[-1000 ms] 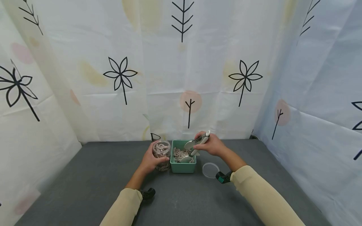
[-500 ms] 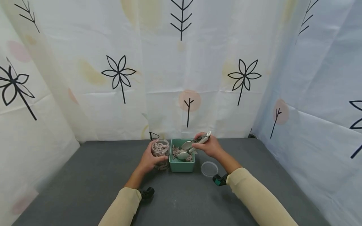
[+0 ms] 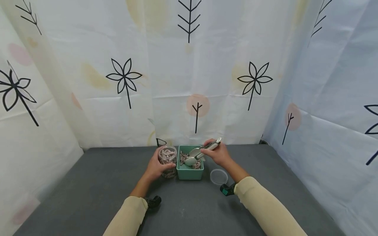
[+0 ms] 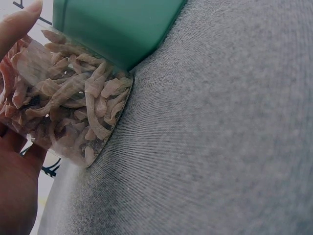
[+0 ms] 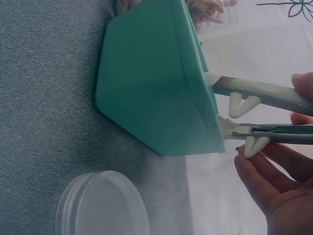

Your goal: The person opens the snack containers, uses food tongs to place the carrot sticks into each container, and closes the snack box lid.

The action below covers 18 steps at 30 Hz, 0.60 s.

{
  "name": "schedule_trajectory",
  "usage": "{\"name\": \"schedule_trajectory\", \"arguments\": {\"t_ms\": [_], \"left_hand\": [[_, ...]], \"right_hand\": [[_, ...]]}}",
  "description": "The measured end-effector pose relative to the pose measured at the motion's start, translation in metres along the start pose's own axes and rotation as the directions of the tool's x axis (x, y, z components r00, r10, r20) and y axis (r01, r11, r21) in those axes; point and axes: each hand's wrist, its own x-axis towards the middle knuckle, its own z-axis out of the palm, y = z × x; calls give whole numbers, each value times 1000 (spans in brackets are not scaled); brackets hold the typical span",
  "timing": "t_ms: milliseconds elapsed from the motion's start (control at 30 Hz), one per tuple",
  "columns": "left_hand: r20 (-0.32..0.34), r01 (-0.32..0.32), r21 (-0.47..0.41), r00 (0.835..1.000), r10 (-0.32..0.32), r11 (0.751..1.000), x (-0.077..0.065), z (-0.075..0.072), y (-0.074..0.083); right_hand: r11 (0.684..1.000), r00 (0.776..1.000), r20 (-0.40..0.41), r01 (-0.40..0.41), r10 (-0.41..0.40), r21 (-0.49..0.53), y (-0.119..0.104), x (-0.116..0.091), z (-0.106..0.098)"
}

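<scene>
My left hand (image 3: 154,168) grips a clear jar (image 4: 73,93), thumb on the near side and fingers round the back. Pinkish-beige twisted dried strips fill the jar, which stands on the table against a green bin (image 3: 190,175). In my right hand (image 3: 220,154) is a pair of tongs (image 5: 264,93) with pale handles and light scoop-like heads. The tong heads stand a little apart inside the bin, over more beige strips (image 3: 183,158). The bin's wall hides the tong heads in the right wrist view.
A clear round lid (image 3: 219,177) lies on the grey table (image 3: 183,209), right of the bin and close to my right wrist. White patterned cloth (image 3: 171,78) hangs behind the table and along both sides.
The tong heads have come closer together and risen slightly leftward within the bin. My right forearm has shifted a little left. The left hand stays on the jar.
</scene>
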Motion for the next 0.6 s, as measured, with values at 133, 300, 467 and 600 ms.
{"name": "schedule_trajectory", "arguments": {"t_ms": [133,300,467,600], "left_hand": [[-5,-8,14,1000,8,1000,1,0,-2],[-6,-13,2,1000,13,1000,2,1,-3],[-10,-7,11,1000,7,1000,2,1,-2],[-3,4,12,1000,-4,1000,1,0,-1]], "right_hand": [[1000,1000,-29,5,-4,7,2,-1,1],[999,999,-44,-13,15,29,3,-2,2],[997,997,-60,-39,43,60,3,-2,4],[997,995,-82,-48,53,63,4,-4,5]]}}
